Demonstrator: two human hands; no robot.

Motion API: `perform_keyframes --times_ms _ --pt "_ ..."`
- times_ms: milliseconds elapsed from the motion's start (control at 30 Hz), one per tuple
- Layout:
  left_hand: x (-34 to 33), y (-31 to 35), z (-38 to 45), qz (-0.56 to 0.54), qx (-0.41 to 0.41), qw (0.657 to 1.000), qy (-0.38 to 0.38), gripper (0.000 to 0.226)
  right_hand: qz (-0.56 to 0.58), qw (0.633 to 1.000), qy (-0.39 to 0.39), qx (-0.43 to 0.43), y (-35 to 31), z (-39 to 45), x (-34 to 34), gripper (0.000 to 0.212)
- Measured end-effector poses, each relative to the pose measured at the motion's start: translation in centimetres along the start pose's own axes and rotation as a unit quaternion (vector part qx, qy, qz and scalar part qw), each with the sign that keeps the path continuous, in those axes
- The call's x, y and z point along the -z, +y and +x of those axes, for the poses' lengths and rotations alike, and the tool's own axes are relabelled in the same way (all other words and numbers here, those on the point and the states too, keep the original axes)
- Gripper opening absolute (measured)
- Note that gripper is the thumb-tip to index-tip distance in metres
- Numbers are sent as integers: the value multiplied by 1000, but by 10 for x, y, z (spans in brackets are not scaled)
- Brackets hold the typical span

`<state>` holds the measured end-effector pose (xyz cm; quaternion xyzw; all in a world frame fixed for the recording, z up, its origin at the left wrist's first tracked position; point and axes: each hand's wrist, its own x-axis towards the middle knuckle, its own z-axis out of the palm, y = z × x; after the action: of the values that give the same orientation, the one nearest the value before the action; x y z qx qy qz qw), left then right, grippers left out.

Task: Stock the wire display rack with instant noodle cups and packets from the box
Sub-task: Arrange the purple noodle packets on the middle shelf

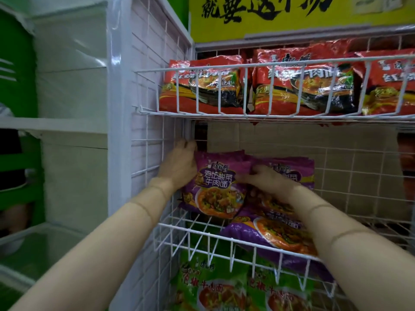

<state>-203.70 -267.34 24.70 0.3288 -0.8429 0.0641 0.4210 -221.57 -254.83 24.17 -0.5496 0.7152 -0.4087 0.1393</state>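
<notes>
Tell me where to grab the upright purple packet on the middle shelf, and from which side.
Grip the upright purple packet by its top corners, coming from the front above the wire rail. It stands facing out, top edge free; the left hand already holds its left edge.

A white wire rack point(224, 115) is seen against pale tiled wall. Red packets point(202, 86) printed with a dark bowl picture and yellow bands are shown on the upper shelf. Purple packets point(215, 182) with yellow lettering and an orange noodle picture are seen on the middle shelf. Green packets point(208, 286) with red lettering are shown below. A yellow sign point(292, 14) is marked with black brush characters
</notes>
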Motion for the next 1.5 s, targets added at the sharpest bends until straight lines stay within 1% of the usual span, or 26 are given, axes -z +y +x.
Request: perform_keyframes --times_ms 67,167,200,267,367,433,500,567,633,733,767,833,900,967,1033,1067,1100,1200,1267,1300,1367,1433,1500 --pt "1 4 -3 21 17 1000 -12 29 29 999 -27 -11 2 0 1 18" --pt "3 3 -8 66 43 996 -51 35 107 993 -37 -12 1 3 -3 21" --pt "1 2 -9 67 56 994 -70 40 134 990 -34 -6 1 4 -5 21" --pt "-4 -2 -9 34 81 991 -102 47 154 988 -17 16 1 7 -6 21" --pt "-4 -5 -6 -30 112 989 -96 58 150 988 8 38 0 11 -8 23" --pt "-2 -3 -8 -62 116 989 -74 64 143 989 2 29 0 10 -9 19" --pt "-1 -2 -10 -69 109 990 -59 61 132 991 -12 8 1 8 -8 15" --pt "-1 -2 -12 -51 100 992 -63 59 125 992 -11 -11 1 5 -6 15" --pt "-1 -2 -12 -22 95 993 -69 63 116 993 11 -13 0 6 -6 11" --pt "-2 1 -12 12 95 993 -66 72 86 994 65 9 -4 10 -8 20" --pt "-2 1 -13 21 93 993 -66 73 83 994 72 16 -7 10 -9 21" --pt "-2 1 -13 36 88 993 -68 72 88 995 47 21 -7 9 -9 17" --pt "-4 -1 -13 46 79 993 -69 70 53 998 -17 14 -1 4 -5 14" --pt "-5 -3 -13 46 72 994 -74 67 -39 997 -73 0 3 -2 0 16" --pt "-4 -3 -13 37 71 994 -77 67 -122 988 -91 -17 2 -4 -5 25" --pt "-4 -3 -13 32 71 994 -77 67 -135 987 -87 -17 1 -4 -8 30" --pt "-3 -3 -13 27 72 994 -76 66 -127 989 -77 -11 -1 -2 -11 31" --pt "-2 -2 -14 22 78 994 -76 61 -108 994 -18 12 -4 0 -10 12" --pt "-2 0 -13 28 86 993 -74 56 -138 990 40 4 -6 -1 -4 23" --pt "-2 1 -13 34 89 993 -73 55 -171 984 52 0 -7 -1 -3 27" --pt "-2 0 -14 42 90 992 -75 56 -230 972 41 -6 -9 -2 -7 30" --pt "-1 -1 -15 44 88 992 -78 54 -243 970 23 -8 -7 -1 -10 30" --pt "0 -1 -17 40 89 992 -81 53 -221 975 31 -4 -3 -2 -7 17"
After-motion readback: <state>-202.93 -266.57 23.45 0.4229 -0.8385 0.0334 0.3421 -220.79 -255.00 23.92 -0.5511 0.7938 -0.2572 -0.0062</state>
